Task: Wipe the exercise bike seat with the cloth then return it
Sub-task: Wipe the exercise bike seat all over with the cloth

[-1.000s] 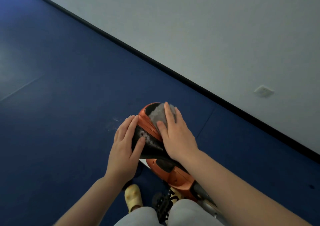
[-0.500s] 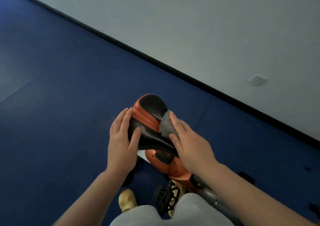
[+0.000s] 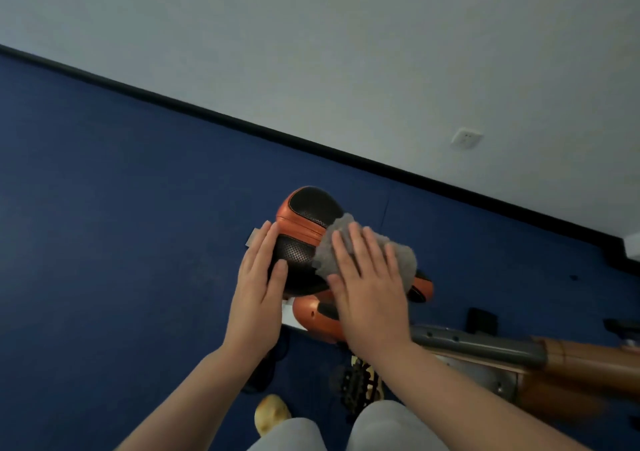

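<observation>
The exercise bike seat (image 3: pixel 304 229) is black perforated padding with orange trim, in the middle of the view. A grey fluffy cloth (image 3: pixel 327 253) lies over the seat's right side. My right hand (image 3: pixel 370 284) presses flat on the cloth with its fingers spread and straight. My left hand (image 3: pixel 258 294) rests against the seat's left side, fingers straight along the edge and thumb on the black padding. The seat's near right part is hidden under the cloth and my right hand.
The bike's orange body (image 3: pixel 318 319) and grey frame tube (image 3: pixel 478 343) run to the right below the seat. A black pedal (image 3: pixel 356 385) sits near my legs. Blue floor (image 3: pixel 121 242) surrounds the bike. A white wall with a socket (image 3: pixel 466 138) stands behind.
My right hand has moved with the cloth from the seat's far end toward its near right side and now lies flat and spread. My left hand stays on the seat's left side.
</observation>
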### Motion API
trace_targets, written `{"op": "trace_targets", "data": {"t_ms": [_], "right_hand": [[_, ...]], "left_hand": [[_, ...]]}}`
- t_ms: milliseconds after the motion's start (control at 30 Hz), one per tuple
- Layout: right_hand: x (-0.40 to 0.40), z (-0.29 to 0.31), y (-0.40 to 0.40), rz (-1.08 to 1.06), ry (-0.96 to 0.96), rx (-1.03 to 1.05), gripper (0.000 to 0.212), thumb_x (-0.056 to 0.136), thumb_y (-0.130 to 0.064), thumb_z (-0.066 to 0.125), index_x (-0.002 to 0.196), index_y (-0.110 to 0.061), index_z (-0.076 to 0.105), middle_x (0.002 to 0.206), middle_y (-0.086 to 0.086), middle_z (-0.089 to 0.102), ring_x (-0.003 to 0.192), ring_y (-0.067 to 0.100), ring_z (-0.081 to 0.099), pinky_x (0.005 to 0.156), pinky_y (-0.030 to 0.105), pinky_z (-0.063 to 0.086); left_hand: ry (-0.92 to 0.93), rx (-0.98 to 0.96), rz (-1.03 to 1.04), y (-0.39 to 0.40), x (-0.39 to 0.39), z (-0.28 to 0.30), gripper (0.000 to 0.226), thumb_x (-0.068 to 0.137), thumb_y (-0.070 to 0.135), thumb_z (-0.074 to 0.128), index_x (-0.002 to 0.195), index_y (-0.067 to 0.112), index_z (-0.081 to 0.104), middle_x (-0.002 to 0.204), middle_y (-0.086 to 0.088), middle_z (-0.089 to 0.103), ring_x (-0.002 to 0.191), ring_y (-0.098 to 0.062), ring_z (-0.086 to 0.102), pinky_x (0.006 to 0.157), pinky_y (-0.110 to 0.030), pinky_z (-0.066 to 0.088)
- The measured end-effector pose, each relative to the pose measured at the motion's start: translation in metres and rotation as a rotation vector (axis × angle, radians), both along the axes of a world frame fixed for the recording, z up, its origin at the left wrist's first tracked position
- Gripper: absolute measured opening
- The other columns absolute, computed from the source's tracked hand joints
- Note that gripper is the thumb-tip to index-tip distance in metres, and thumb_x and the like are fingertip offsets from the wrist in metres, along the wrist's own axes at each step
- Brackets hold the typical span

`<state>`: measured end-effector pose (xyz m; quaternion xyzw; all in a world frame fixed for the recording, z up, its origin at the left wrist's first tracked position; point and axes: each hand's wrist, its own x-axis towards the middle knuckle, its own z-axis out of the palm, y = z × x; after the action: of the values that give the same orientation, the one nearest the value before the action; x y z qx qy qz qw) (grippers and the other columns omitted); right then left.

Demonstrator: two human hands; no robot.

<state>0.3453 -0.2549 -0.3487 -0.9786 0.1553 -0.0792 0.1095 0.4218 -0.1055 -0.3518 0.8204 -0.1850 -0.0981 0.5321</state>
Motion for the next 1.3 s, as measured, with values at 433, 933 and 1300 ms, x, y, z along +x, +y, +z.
{"op": "trace_targets", "data": {"t_ms": [433,933,1300], "right_hand": [[0.036,0.001,0.033,0.104,-0.002,-0.032,0.053,0.101,-0.041,0.02,0.152,-0.023,0.017,0.16,0.004,0.015,0.148,0.02,0.003,0.119,0.044,0.007],[0.041,0.0,0.053,0.32,0.024,-0.145,0.063,0.095,-0.034,0.036,0.152,-0.019,0.016,0.161,0.006,0.013,0.148,0.023,0.002,0.119,0.046,0.009],[-0.038,-0.007,-0.042,-0.064,0.046,-0.001,0.054,0.099,-0.043,0.024,0.151,-0.03,0.02,0.158,-0.004,0.022,0.147,0.017,0.014,0.118,0.04,0.016]], "left_hand": [[0.175,-0.277,0.01,0.006,-0.004,0.001,0.046,0.099,0.021,0.039,0.136,0.048,0.035,0.143,0.034,0.031,0.133,0.011,0.027,0.101,-0.006,0.029],[0.281,-0.313,0.171,-0.001,-0.023,0.01,0.05,0.097,0.039,0.038,0.145,0.038,0.024,0.15,0.025,0.029,0.134,0.009,0.027,0.113,-0.031,0.026],[0.069,0.041,0.128,-0.02,-0.028,0.011,0.07,0.091,0.038,0.044,0.148,0.035,0.003,0.153,0.026,-0.007,0.141,0.002,-0.003,0.116,-0.041,0.014]]}}
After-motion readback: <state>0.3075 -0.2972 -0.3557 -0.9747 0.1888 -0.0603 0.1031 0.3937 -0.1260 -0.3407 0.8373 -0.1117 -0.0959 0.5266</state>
